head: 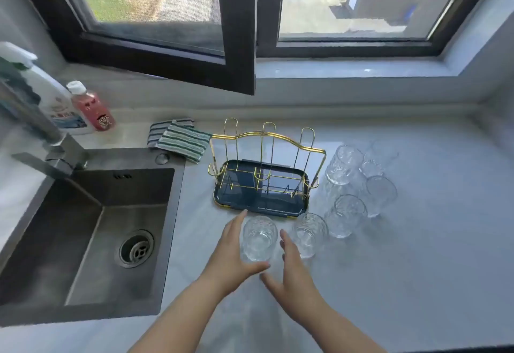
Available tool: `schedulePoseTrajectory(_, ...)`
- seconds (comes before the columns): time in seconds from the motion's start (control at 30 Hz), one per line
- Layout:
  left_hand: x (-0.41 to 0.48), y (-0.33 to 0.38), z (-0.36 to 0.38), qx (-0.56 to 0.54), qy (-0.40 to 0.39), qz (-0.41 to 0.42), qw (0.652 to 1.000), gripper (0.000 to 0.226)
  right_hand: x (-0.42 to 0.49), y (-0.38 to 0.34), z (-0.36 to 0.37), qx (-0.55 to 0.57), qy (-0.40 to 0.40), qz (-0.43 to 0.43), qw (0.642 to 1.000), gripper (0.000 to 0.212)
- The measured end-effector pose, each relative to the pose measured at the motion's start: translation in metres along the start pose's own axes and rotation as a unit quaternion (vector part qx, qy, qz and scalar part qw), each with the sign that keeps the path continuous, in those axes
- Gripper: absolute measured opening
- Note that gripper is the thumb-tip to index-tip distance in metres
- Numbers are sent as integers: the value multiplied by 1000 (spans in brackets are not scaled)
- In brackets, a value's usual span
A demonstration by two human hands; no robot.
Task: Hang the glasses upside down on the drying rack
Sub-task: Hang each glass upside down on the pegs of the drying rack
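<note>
Both hands low over the tabletop [417, 269]: left hand [232, 252] and right hand [294, 266] flanking the nearest glass [259, 238], fingers spread, not yet clamped. Rack [264, 174] bare, nothing hung. Other glasses [347, 185] waiting right of it. All left to do.

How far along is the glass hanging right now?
Nothing is hung yet: the drying rack has bare prongs. In hand: the left hand and right hand flank the nearest glass without clearly gripping it. Left: that glass plus the other glasses upright on the counter.
</note>
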State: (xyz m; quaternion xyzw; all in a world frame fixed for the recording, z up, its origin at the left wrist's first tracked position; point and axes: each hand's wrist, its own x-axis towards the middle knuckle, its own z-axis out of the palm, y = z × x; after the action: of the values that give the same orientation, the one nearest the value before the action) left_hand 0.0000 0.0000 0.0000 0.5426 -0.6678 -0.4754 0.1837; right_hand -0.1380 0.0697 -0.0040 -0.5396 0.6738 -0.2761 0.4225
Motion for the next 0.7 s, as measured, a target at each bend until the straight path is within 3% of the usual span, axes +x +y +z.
schedulePoseTrajectory(0.17,13,4,17,6,17,-20,1000,102,18,7,-3,-20,-44,-30,998,81)
schedulePoseTrajectory(0.37,13,11,25,19,95,-35,995,80,25,8,-10,3,-59,-60,996,70)
schedulePoseTrajectory(0.57,-15,21,-4,-98,114,-60,987,62,18,-5,-16,25,-70,-98,992,68)
schedulePoseTrajectory(0.7,-39,30,-33,-271,108,-86,953,64,13,-31,-31,204,-117,-20,972,76)
